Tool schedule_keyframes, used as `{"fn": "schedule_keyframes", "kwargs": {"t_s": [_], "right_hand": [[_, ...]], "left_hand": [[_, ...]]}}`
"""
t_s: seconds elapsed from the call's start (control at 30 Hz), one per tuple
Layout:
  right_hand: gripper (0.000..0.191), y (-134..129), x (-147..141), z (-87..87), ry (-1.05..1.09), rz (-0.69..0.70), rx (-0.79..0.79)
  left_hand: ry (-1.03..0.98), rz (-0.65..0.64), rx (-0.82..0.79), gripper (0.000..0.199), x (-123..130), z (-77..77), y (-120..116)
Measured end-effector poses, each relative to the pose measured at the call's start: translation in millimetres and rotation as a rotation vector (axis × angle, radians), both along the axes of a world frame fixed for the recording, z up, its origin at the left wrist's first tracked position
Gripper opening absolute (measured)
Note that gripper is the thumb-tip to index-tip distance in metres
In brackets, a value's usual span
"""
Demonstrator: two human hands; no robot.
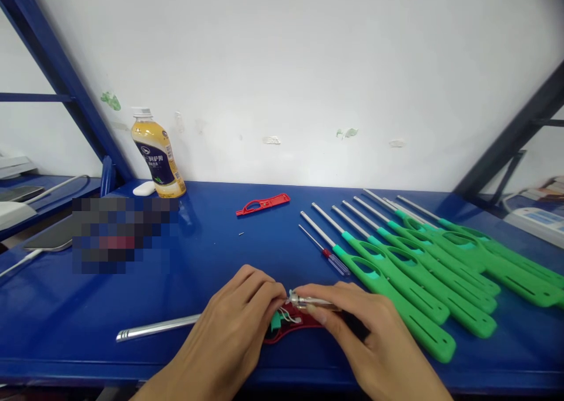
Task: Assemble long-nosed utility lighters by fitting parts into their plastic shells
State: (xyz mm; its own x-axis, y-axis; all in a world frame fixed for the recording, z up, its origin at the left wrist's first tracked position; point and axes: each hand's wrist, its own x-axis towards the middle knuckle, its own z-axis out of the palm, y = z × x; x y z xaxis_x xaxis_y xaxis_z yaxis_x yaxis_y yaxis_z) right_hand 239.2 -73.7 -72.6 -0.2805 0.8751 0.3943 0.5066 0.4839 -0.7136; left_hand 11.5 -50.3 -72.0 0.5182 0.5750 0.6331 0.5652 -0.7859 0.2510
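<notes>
My left hand (238,321) is closed at the near middle of the table, its fingertips pinched at a small clear end piece beside my other hand; what they grip is too small to name. My right hand (365,324) pinches a clear tube with a metal end (315,302). Below both hands lies an opened red lighter half (291,331), with a green part (276,320) and white wires in it. A silver rod (158,327) sticks out to the left from under my left hand.
Several green long lighters (414,307) fan out at the right, beside a screwdriver (328,257). A red shell half (263,204) and a tiny screw (241,233) lie farther back. At the back left stands a drink bottle (158,154); a phone (57,233) is left of it.
</notes>
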Motion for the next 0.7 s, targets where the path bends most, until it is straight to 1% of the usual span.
{"fn": "schedule_keyframes", "kwargs": {"t_s": [0.23, 0.37, 0.5, 0.6, 0.7], "right_hand": [[0.029, 1, 2, 0.7, -0.016, 0.031, -0.024], [0.028, 0, 2, 1.5, -0.035, 0.040, -0.018], [0.021, -1, 1, -1.4, -0.028, -0.034, -0.004], [0.018, -1, 1, -3.1, -0.044, -0.067, 0.012], [0.014, 0, 0, -3.0, -0.075, -0.059, 0.084]], "left_hand": [[0.019, -0.018, -0.036, 0.027, -2, 2.6, -1], [0.005, -0.032, -0.026, 0.027, -3, 1.4, -2], [0.015, -0.019, 0.005, 0.026, -5, -0.7, 0], [0.021, 0.016, 0.022, 0.025, -9, 0.2, -1], [0.014, 0.090, 0.033, 0.027, -18, 4.4, -7]]}}
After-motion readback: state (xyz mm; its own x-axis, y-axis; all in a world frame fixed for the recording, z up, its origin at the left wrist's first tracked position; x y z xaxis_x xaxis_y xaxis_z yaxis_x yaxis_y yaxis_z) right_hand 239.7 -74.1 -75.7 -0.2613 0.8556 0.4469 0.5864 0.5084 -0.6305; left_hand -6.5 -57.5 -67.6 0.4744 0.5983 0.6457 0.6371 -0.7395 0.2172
